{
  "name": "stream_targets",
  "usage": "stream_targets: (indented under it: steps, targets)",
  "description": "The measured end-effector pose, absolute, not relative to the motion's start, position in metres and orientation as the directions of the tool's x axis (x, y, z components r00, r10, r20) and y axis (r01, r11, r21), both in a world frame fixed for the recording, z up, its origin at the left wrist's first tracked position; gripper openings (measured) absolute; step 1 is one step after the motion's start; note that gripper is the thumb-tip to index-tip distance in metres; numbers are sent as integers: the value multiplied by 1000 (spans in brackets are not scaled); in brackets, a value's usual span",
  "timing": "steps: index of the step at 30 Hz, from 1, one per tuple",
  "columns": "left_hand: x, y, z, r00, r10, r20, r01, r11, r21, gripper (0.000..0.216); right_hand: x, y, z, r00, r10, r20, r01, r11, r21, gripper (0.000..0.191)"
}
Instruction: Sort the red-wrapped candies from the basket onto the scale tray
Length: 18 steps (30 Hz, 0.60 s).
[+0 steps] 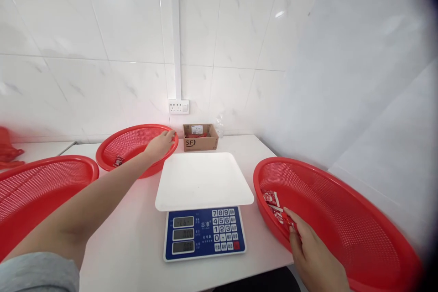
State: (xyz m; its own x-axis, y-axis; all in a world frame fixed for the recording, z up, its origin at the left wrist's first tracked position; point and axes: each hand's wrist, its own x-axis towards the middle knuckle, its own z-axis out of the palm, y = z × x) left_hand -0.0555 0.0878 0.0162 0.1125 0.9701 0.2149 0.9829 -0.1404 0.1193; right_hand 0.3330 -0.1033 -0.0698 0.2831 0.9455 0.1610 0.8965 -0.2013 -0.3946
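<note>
My left hand [160, 145] reaches out over the far red mesh basket [112, 146], fingers curled at its right rim; whether it grips the rim or holds something small is hidden. One red packet [118, 161] lies inside that basket. My right hand [313, 255] is in the big red basket [359, 228] on the right, fingers pinching red-and-white packets [273, 205] that lie near its left wall. Between the baskets stands a digital scale [204, 232] with a bare white weighing tray [203, 180].
A third red basket [37, 191] sits at the left. A small open cardboard box [200, 138] stands against the tiled wall below a power socket [178, 106]. The white table [130, 237] ends near my body; a wall runs close on the right.
</note>
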Motion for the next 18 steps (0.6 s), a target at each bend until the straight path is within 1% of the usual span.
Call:
stream_targets:
  steps: [3,5,7,9,11,14,16,18]
  targets:
    - [-90,79,15,-24,976,215,988,-10,153,42,333,-103,-71,279,940,195,896,-182,-406,43]
    - [-106,72,10,-97,978,185,983,65,173,51,333,-103,-71,292,939,182,888,-196,-416,43]
    - [-117,65,4,-139,980,145,976,111,190,58,332,-103,-70,303,940,159,883,-214,-419,44]
    - [-121,54,0,-142,980,138,969,110,221,58,332,-102,-68,305,940,151,882,-219,-418,45]
    - [-118,38,-3,-134,969,209,951,66,302,56,332,-101,-67,297,941,161,885,-207,-418,46]
    - [-101,5,-12,-174,888,425,869,-65,491,51,327,-97,-61,276,940,200,885,-167,-435,49]
    - [-87,-16,-25,-266,781,566,794,-155,588,43,315,-91,-53,246,942,231,880,-117,-461,49]
    - [-74,-32,-42,-354,667,656,738,-232,634,36,297,-82,-43,180,953,245,872,-40,-487,48]
